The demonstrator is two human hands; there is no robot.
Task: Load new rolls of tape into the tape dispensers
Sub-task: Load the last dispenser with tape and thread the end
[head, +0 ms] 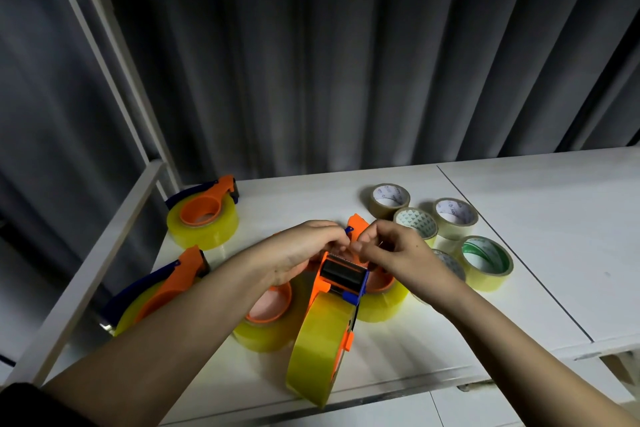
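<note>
An orange and blue tape dispenser stands upright at the middle of the white table, loaded with a large yellow tape roll. My left hand grips the dispenser's head from the left. My right hand pinches at the top of the head near the cutter, fingers curled; the tape end there is too small to make out. Two more loaded dispensers lie flat just behind and beside it, partly hidden by my hands.
Two other loaded dispensers lie at the left, one at the back and one by the table's left edge. Several smaller tape rolls sit at the right, including a green-printed roll. A grey curtain hangs behind the table.
</note>
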